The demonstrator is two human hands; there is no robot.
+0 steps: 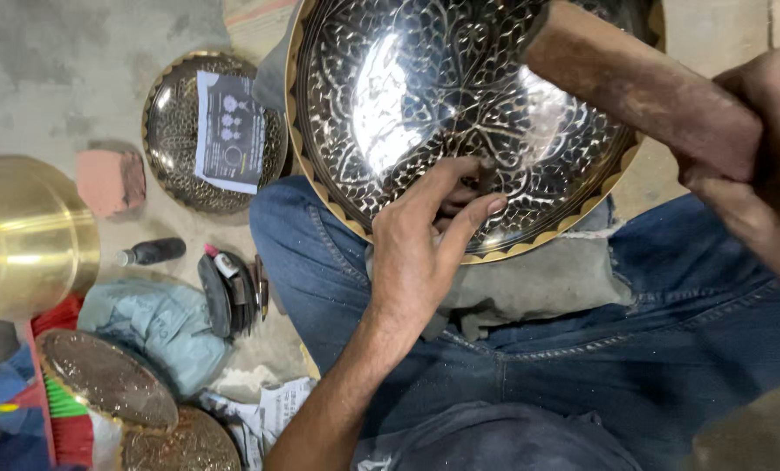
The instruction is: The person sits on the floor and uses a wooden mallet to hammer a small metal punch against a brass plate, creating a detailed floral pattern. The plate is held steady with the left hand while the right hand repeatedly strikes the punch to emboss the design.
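Your right hand (760, 157) gripped one wooden mallet (643, 83).
Your left hand (425, 244) pinched a thin tool against one engraved plate (390, 105) (three more plates (176, 131) lay nearby).

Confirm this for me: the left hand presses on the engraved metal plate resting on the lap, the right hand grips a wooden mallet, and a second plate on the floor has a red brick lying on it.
One detail is wrong. In the head view, the second plate on the floor has a printed paper sheet on it; the red brick lies beside it. The left hand does press on the engraved metal plate, and the right hand grips the wooden mallet.
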